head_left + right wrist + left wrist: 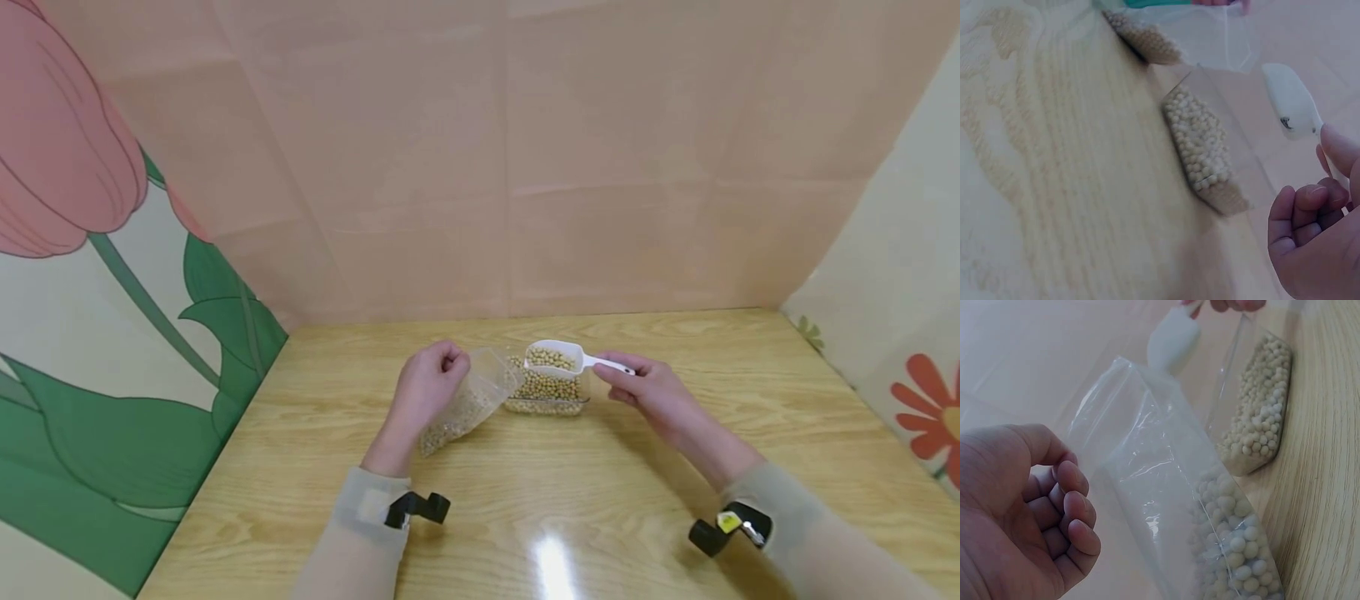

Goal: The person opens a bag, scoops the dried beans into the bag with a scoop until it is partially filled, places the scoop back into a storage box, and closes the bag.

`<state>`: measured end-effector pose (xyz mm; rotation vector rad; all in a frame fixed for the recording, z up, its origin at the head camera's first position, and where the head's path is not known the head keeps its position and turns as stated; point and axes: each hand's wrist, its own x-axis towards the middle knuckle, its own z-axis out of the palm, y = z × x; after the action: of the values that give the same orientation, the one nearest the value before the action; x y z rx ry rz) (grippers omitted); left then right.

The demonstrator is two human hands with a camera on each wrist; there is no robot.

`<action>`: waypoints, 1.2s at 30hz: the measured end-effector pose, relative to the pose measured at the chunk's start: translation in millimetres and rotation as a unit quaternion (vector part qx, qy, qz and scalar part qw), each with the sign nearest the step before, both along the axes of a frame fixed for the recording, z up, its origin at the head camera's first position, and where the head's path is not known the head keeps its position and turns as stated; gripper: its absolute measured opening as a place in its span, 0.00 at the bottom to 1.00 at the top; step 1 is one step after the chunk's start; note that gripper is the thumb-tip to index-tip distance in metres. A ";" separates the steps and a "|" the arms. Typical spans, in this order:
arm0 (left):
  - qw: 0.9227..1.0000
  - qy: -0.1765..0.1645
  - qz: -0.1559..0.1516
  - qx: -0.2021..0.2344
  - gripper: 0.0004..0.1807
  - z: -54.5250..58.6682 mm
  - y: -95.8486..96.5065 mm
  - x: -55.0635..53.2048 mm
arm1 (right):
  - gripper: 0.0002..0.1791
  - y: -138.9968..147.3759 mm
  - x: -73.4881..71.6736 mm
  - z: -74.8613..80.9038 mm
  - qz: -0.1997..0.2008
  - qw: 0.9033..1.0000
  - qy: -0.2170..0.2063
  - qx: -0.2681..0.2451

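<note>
My left hand grips the upper edge of a clear plastic bag. Yellowish soybeans fill the bag's lower part, and its mouth leans toward a clear plastic box. In my right hand is the thin handle of a white scoop, pinched between thumb and fingers. The scoop bears a load of soybeans and hangs over the box, next to the bag's mouth. More soybeans lie inside the box, which stands on the table between both hands.
A wood-grain table lies under everything. Behind it rises a pink cloth backdrop. Flower-printed panels stand at the left and right sides. Both forearms wear a small camera on a cuff.
</note>
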<state>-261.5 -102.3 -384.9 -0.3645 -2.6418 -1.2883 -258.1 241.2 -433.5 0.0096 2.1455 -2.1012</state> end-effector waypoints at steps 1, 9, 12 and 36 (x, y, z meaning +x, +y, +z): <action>1.000 -0.001 -0.001 0.001 0.11 -0.1 -0.3 0.1 | 0.27 -0.5 0.3 2.3 0.003 1.000 0.004 0.000; 1.000 -0.003 0.001 0.000 0.11 -0.6 -0.7 0.7 | 0.30 -10.7 2.1 20.1 0.025 0.999 0.021 0.009; 1.000 -0.005 0.002 -0.001 0.10 -0.7 -0.3 1.1 | 0.31 -17.2 0.8 24.9 0.035 0.999 0.030 0.015; 1.000 -0.001 0.010 0.002 0.10 1.4 0.9 1.2 | 0.23 -55.1 -3.5 63.5 0.059 0.967 0.090 0.233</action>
<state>-260.3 -101.4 -383.5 -0.3344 -2.6378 -1.2875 -261.6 186.1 -370.1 -0.2617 2.6236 -1.5448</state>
